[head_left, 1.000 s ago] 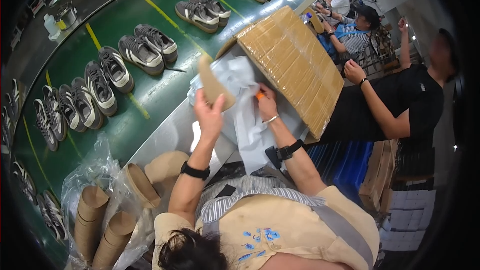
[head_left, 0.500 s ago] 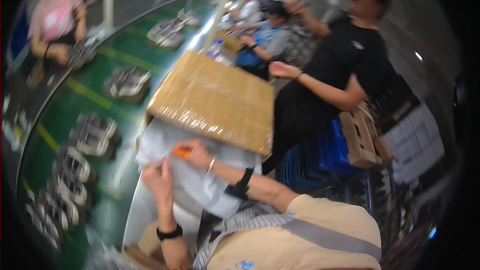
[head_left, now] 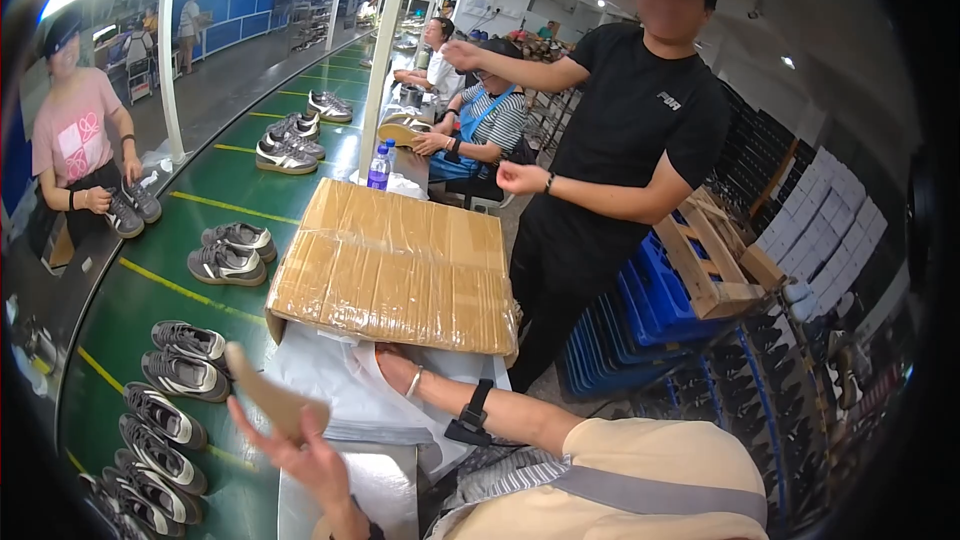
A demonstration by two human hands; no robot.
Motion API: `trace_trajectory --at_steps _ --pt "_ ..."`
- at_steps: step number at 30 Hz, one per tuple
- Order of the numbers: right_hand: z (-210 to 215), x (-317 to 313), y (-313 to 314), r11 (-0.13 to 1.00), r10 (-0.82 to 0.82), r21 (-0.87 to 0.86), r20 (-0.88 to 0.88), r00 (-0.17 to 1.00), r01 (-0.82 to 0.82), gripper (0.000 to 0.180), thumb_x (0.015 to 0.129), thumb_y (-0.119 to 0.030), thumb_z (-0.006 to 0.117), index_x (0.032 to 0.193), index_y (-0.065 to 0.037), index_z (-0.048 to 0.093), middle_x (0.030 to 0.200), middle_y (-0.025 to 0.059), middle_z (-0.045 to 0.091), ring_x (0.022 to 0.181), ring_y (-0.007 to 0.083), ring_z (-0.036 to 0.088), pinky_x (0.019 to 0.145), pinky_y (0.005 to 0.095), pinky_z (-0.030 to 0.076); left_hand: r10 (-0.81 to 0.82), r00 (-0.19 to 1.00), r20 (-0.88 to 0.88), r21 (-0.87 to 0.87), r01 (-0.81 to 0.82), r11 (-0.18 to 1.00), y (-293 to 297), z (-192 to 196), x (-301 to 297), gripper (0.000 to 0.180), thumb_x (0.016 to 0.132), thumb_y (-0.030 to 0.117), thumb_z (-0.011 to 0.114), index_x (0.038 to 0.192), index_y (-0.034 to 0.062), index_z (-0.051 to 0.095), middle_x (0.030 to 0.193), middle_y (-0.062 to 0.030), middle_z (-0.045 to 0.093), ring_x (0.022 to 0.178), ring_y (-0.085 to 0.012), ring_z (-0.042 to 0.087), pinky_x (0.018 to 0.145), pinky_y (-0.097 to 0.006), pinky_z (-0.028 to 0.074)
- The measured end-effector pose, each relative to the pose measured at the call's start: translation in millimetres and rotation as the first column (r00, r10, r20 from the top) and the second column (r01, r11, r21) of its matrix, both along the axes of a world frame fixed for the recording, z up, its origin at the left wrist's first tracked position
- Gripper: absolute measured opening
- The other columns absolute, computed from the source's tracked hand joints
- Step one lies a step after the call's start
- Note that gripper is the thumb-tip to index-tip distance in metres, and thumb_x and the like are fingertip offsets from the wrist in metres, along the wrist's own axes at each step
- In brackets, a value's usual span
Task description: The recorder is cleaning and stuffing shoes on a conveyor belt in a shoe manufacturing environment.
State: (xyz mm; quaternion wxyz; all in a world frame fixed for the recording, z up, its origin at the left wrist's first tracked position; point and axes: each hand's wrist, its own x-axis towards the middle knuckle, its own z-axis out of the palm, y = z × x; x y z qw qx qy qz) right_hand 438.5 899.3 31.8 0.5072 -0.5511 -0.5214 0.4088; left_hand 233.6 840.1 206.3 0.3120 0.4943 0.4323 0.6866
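The left hand (head_left: 305, 460) pinches a tan, curved cardboard insert (head_left: 275, 400) between thumb and fingers, the other fingers spread; the insert is tilted up near the left edge of the silver metal tabletop (head_left: 365, 500). The right hand (head_left: 398, 370) lies partly under thin white sheets (head_left: 330, 380), close to the near edge of a brown cardboard carton wrapped in clear film (head_left: 400, 260); its fingers are hidden, so how far they are curled or what they grip cannot be told. The carton's near edge overhangs the sheets, leaving little room above that hand. Left of the insert, a strip of green conveyor belt (head_left: 150, 230) separates it from a row of grey-and-white shoes (head_left: 165, 425). A person in black (head_left: 610, 170) stands close past the carton's right edge.
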Motion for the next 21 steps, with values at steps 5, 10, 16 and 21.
trace_trajectory --at_steps 5,10,16,21 --pt "34 -14 -17 0.982 0.163 -0.134 0.263 0.951 -0.131 0.024 0.092 -0.011 0.05 0.11 0.001 0.059 0.104 0.0064 0.063 0.096 0.0137 0.06 0.082 0.027 0.049 -0.393 0.906 -0.154 -0.183 0.365 0.913 14 -123 18 0.053 0.086 -0.004 0.051 0.135 -0.0021 0.03 0.107 -0.0165 0.061 0.093 -0.0221 0.06 0.083 -0.031 0.047" --pt "117 -82 -49 0.937 0.12 0.333 -0.018 0.993 -0.107 0.035 0.091 -0.023 0.056 0.121 -0.005 0.057 0.114 0.0124 0.059 0.108 0.0236 0.056 0.092 0.0353 0.045 -0.434 0.85 0.297 -0.046 0.467 0.883 -1 -112 18 0.034 0.087 -0.002 0.051 0.121 -0.0001 0.046 0.104 -0.0125 0.061 0.093 -0.0169 0.06 0.077 -0.031 0.05" --pt "186 -63 14 0.769 0.055 0.365 0.781 0.622 -0.526 0.093 0.07 -0.041 0.078 0.143 -0.008 0.03 0.148 0.0181 0.026 0.14 0.0331 0.017 0.113 0.0433 0.016 -0.608 0.79 -0.073 0.091 0.613 0.785 57 -130 29 0.029 0.085 0.001 0.055 0.113 0.0003 0.053 0.098 -0.0104 0.062 0.088 -0.0183 0.061 0.077 -0.032 0.049" --pt "235 -88 27 0.856 0.449 0.028 0.458 0.767 -0.517 0.092 0.061 -0.033 0.085 0.134 -0.005 0.035 0.132 0.0172 0.042 0.123 0.0315 0.042 0.103 0.0386 0.036 -0.745 0.58 -0.331 -0.153 0.746 0.648 49 -51 -20 0.021 0.081 0.012 0.064 0.1 0.002 0.062 0.098 -0.0083 0.063 0.088 -0.0242 0.061 0.079 -0.036 0.048"
